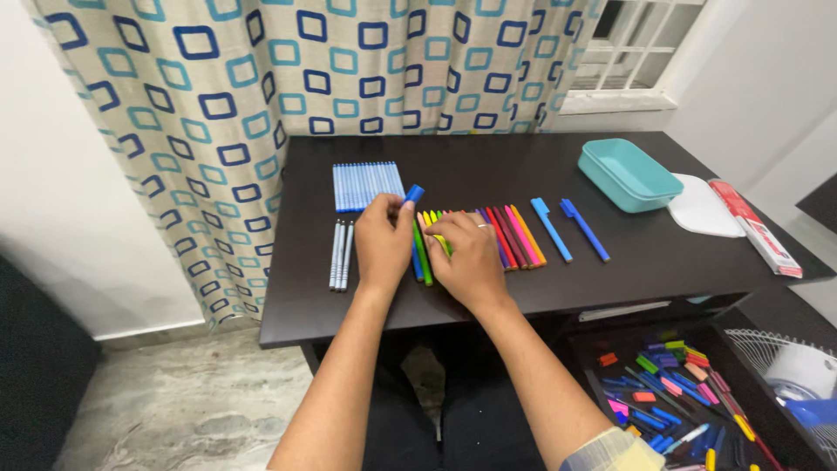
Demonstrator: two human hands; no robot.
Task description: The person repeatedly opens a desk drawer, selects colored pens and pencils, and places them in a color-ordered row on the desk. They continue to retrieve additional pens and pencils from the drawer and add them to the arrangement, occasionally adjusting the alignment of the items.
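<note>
At the centre of the frame, the left hand (382,240) pinches a blue felt-tip pen with a blue cap (414,218), fingers curled closed around it. The right hand (469,262) lies mostly flat, fingers loosely spread, on a row of coloured felt-tip pens (514,235) lying on the dark wooden table (488,170). A teal plastic box (629,173) sits upper right.

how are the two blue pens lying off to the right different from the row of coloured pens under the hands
The two blue pens are both blue; the row of coloured pens mixes green, yellow, purple, red, pink and orange. The blue pair lie apart with a gap between them and slant; the row lies packed side by side. No hand touches the pair; the right hand rests on the row. Both lie flat on the dark table.
</note>
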